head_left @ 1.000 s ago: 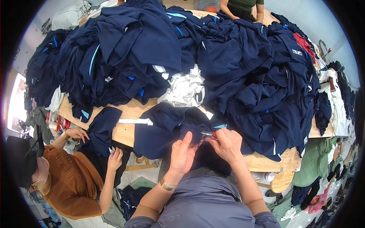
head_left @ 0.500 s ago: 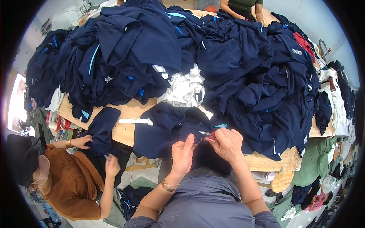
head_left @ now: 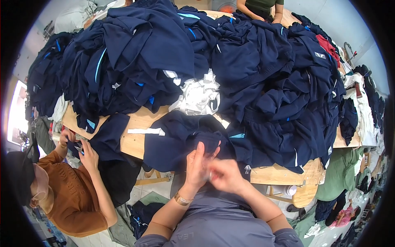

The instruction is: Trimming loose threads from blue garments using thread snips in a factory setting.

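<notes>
In front of my body at the table's near edge lies a navy garment (head_left: 168, 146). My left hand (head_left: 194, 166) has its thumb raised and a bunched part of this garment at its fingers. Close against the left palm, my right hand (head_left: 225, 175) is curled and smeared by motion. A reddish blur and a metallic glint at its fingers match the small red-handled snips seen there a moment ago; their blades cannot be made out now. The fabric between the hands is partly hidden.
Large heaps of navy garments (head_left: 148, 45) cover the wooden table (head_left: 133, 142). A pile of white strips (head_left: 199, 96) sits mid-table, with a single white strip (head_left: 144, 131) nearer. At left, a co-worker in a brown shirt (head_left: 78, 197) handles navy cloth; another person (head_left: 261, 10) stands across.
My right hand has moved down and left, from the fabric to beside my left palm. The co-worker at left has raised both hands with cloth, farther from me.
</notes>
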Demonstrator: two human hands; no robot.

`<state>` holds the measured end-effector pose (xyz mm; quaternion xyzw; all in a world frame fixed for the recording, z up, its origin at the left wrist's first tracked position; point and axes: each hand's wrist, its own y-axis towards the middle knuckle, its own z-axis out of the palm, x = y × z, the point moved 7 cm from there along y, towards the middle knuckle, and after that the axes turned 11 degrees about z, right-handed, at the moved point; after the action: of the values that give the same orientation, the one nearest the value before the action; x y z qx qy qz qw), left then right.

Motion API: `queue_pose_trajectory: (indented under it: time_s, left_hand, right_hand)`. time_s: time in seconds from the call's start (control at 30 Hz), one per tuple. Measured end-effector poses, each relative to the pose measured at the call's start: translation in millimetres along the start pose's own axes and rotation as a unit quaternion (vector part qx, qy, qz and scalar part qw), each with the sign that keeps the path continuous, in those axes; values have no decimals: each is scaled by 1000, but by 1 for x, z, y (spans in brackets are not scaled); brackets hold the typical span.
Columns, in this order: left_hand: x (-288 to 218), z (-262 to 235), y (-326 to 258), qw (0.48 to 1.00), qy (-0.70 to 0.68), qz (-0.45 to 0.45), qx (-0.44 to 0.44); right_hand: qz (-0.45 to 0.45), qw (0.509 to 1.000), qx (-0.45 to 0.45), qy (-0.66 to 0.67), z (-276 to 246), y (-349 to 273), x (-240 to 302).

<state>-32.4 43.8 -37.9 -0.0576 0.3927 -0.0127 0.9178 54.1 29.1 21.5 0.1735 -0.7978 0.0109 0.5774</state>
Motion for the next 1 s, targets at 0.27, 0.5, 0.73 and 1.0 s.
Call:
queue_pose_trajectory:
  time_s: [0.27,0.5,0.73,1.0]
  left_hand:
    - [-7,6,2,992,-121,-33,6]
    - [-9,8,-3,991,-129,-27,0]
    - [-11,13,-6,993,-119,-13,13]
    - [-9,10,-6,997,-70,19,26]
  right_hand:
    - [91,990,-90,64,-32,-7,-32]
    - [-72,937,-210,-270,-49,3,-19]
    - [-96,918,-203,-327,-49,7,-7]
    - [-101,917,-202,-329,-51,9,-6]
